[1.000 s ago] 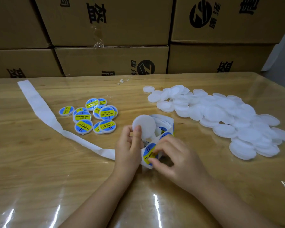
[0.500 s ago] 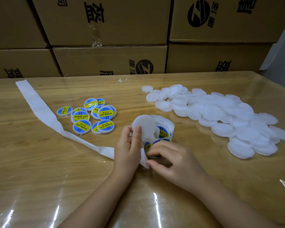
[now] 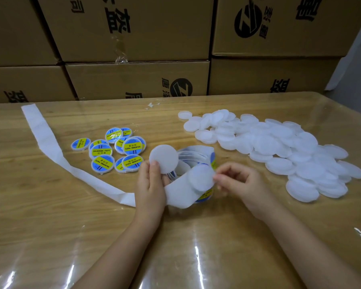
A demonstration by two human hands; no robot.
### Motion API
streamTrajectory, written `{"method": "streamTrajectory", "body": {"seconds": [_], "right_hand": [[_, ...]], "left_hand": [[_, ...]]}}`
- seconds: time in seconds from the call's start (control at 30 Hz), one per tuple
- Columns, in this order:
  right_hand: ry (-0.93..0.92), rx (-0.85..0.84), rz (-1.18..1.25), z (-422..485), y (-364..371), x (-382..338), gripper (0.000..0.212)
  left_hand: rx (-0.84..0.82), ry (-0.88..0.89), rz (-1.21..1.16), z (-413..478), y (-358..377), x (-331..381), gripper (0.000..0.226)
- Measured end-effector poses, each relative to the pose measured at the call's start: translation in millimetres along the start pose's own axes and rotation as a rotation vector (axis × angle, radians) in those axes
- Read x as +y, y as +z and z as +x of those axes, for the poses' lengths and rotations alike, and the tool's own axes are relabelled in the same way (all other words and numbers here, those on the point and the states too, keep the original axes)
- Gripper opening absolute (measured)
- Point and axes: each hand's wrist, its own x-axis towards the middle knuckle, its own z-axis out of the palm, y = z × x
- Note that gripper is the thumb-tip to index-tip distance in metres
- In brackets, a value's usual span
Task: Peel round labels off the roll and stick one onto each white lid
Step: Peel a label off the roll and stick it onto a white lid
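Left hand (image 3: 151, 190) grips white lid (image 3: 164, 158), standing upright above its thumb. Right hand (image 3: 241, 184) pinches round label (image 3: 200, 178) just left of its fingertips, blank side toward camera.

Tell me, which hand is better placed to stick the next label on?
The right hand: it pinches a peeled label by its edge, close to the lid. The left hand is busy holding that lid, so it should probably just steady it.

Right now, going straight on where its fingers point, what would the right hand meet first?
Probably the white paper backing strip beside the left hand, past the round label it pinches; depth unclear.
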Motion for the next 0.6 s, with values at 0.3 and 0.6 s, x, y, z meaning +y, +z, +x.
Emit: {"method": "streamTrajectory", "body": {"seconds": [0.3,0.6], "right_hand": [[-0.033,0.285,0.356,6,-6,1,0.008],[-0.59,0.436,-0.461,-3,7,7,0.009]], "left_hand": [[-0.264,0.003,0.019,-7,-2,10,0.027],[-0.575,-0.313,-0.216,-3,-6,18,0.019]]}}
